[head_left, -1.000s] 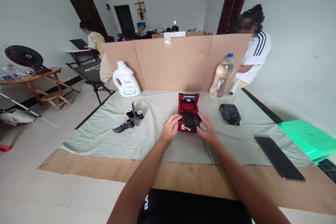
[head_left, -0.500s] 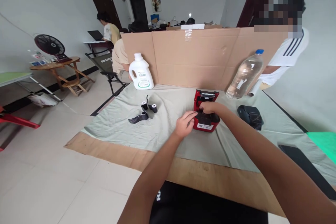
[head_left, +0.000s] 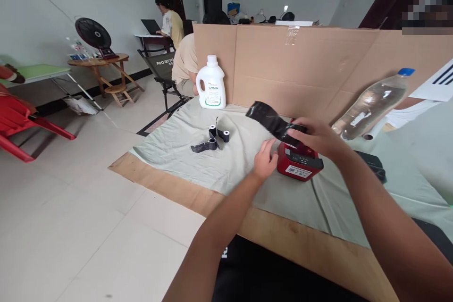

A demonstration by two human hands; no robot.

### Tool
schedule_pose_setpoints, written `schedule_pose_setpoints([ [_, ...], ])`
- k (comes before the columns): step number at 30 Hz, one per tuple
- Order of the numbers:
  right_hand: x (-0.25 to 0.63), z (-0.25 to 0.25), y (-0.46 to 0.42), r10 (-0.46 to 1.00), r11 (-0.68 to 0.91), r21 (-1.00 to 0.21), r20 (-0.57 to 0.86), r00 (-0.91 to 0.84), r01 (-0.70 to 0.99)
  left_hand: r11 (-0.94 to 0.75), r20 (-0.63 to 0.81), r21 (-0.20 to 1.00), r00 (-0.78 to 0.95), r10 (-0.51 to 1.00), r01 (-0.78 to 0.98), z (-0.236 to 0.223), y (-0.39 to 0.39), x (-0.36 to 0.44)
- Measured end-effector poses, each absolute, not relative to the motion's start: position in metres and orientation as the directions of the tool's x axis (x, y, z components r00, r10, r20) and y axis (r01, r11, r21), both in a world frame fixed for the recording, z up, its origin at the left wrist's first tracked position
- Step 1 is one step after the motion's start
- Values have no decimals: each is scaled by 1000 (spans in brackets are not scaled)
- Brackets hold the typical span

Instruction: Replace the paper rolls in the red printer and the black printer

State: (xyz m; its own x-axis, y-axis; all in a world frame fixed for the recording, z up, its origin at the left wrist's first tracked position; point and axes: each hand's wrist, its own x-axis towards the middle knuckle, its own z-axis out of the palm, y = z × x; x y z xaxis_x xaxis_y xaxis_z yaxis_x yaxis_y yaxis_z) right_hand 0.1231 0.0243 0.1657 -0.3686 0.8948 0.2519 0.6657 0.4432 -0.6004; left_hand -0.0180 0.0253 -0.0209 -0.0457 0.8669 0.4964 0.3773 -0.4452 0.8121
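Note:
Above the red label printer (head_left: 300,167), my right hand (head_left: 316,137) grips a roll of black paper (head_left: 267,117) whose loose strip sticks out to the left. The core of that roll is mostly hidden by my fingers. My left hand (head_left: 265,159) is at the printer's left side with its fingers stretched and nothing in them; I cannot tell if it touches the casing. The printer's lid is largely covered by my right hand and the roll. Farther left on the grey cloth (head_left: 244,165) lie several small black paper rolls (head_left: 212,140), one partly unwound.
A cardboard screen (head_left: 304,71) stands along the back, with a white jug (head_left: 212,87) and a tilted clear bottle (head_left: 375,104) before it. To the right lie a black device (head_left: 373,165) and a dark flat slab (head_left: 433,236). People sit beyond the screen.
My right hand went into the open printer and has lifted the black paper roll up out of it. My left hand stayed by the printer's left side. The view has swung left.

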Motion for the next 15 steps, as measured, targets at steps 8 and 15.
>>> schedule_pose_setpoints([
  [8,-99,120,75,807,539,-692,262,-529,480,-434,458,838,4,889,332,-23,33,-23],
  [15,-221,70,111,745,646,-337,87,-661,684,-498,511,778,75,856,382,-15,20,-35],
])
